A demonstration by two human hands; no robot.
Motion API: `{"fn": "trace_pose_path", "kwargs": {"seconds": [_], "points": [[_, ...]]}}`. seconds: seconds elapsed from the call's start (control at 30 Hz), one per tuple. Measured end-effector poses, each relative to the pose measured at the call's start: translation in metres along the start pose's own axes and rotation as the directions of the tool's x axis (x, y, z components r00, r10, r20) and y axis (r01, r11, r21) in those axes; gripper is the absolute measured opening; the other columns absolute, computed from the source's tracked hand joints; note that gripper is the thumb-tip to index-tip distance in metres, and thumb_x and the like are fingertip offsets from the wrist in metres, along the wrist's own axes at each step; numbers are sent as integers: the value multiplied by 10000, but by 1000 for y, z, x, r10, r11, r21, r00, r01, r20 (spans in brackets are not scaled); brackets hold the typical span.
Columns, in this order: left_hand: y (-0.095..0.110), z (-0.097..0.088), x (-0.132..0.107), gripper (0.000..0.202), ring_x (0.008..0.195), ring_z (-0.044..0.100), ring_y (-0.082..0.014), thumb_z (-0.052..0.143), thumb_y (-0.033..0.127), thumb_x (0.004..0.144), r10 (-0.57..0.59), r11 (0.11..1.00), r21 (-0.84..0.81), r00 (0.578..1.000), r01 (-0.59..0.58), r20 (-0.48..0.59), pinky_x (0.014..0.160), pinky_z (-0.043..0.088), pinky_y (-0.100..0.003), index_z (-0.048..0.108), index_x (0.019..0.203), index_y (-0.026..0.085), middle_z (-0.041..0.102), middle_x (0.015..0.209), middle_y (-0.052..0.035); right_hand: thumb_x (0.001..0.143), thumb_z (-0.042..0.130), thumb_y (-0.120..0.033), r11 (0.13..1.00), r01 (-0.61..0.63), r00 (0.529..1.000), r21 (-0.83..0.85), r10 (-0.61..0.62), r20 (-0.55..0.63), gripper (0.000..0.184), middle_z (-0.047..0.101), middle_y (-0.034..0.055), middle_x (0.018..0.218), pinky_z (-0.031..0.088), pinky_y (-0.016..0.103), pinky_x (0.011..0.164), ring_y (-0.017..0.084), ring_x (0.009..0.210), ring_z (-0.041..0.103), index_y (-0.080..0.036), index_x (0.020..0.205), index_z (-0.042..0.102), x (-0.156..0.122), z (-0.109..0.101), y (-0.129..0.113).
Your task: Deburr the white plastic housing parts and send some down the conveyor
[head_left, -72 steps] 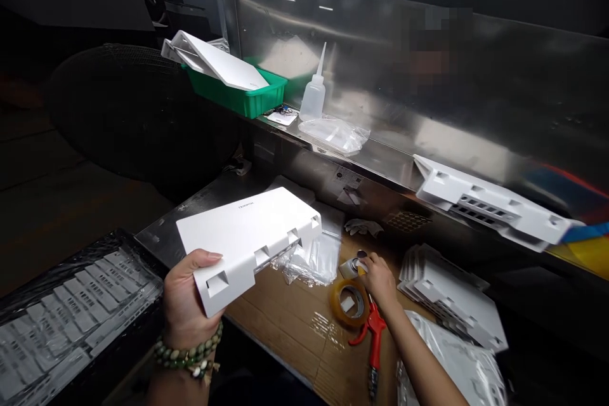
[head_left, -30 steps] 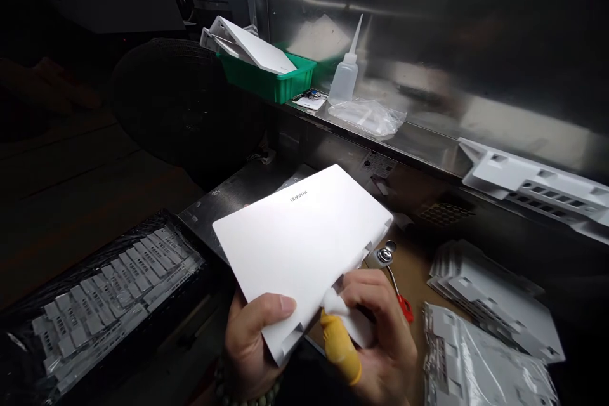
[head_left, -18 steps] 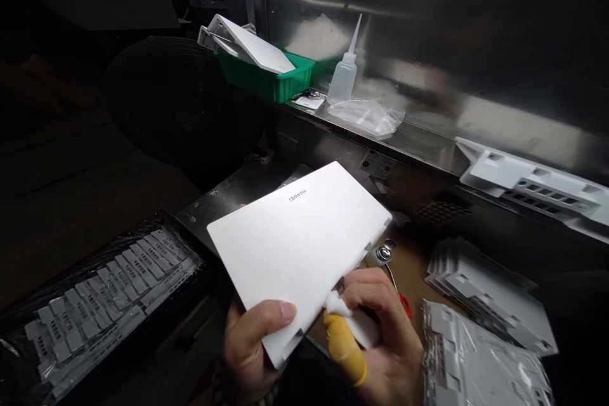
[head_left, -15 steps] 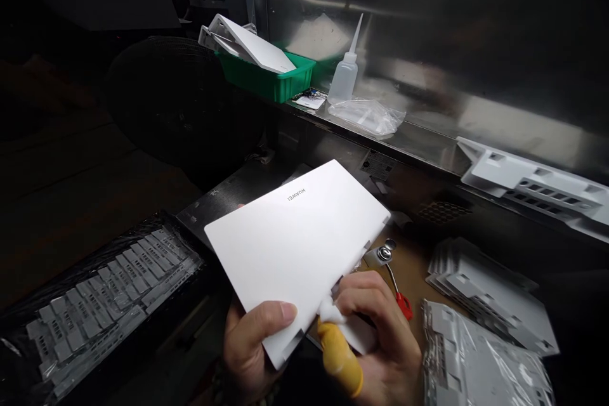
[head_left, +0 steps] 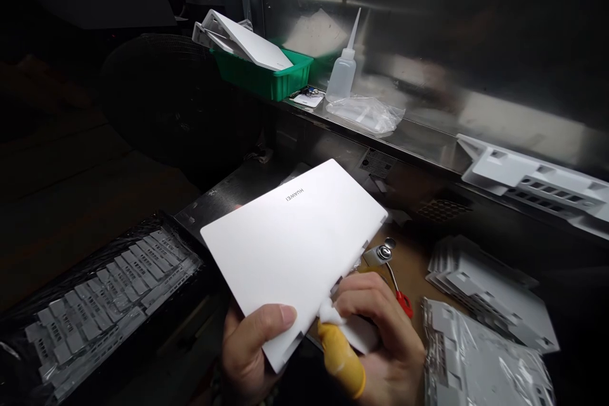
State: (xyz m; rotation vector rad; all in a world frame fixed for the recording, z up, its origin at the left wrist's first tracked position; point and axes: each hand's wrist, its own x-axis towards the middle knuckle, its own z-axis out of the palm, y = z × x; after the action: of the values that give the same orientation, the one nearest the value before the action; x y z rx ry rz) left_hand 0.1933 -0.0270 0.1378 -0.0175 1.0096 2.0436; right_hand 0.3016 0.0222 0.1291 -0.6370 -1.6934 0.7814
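A white cover panel (head_left: 290,254) lettered HUAWEI is held up in front of me, tilted, with notches along its right edge. My left hand (head_left: 254,342) grips its lower left corner, thumb on the white face and the other fingers behind. A yellow finger cot covers the thumb of my right hand (head_left: 380,330). Between that thumb and the curled fingers I pinch a white cloth (head_left: 329,312), pressed at the panel's notched edge. Part of the cloth hangs below inside my palm.
A metal-topped dispenser (head_left: 380,252) and a red-handled tool (head_left: 404,303) lie beyond my right hand. Stacked panels (head_left: 490,292) and bagged panels (head_left: 480,355) sit at right, a row of panels (head_left: 114,292) at left. The shelf carries a green bin (head_left: 266,76) and squeeze bottle (head_left: 341,73).
The whole view has shifted very slightly. Both hands keep their hold on the panel and the cloth, with hardly any movement.
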Motion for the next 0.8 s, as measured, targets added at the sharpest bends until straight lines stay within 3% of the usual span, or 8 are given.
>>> {"fn": "trace_pose_path", "kwargs": {"seconds": [0.17,0.5,0.8], "points": [[-1,3,-1,550,1038,718,-362,722,151,575,-3,999,-42,998,6,55,844,644,-450,716,1117,242,788,995,-31,775,700,-106,1000,6,1000,-7,-6,-15,145,585,-10,770,437,278,584,138,659,564,-212,827,616,1,0,2],[-3,1,1,586,1023,723,-366,697,142,588,-8,1000,29,999,7,41,849,650,-461,717,1168,224,785,1013,-56,756,703,-87,1000,17,1000,17,-17,-7,162,578,-20,770,430,258,585,117,660,559,-201,818,606,2,-2,5],[-4,4,6,618,1002,728,-376,703,118,570,-89,995,-40,996,89,4,804,661,-461,703,1180,218,787,1012,-62,761,727,-117,998,1,1000,63,0,-8,162,587,-17,788,440,261,610,125,690,568,-202,843,616,-2,-5,10]]}}
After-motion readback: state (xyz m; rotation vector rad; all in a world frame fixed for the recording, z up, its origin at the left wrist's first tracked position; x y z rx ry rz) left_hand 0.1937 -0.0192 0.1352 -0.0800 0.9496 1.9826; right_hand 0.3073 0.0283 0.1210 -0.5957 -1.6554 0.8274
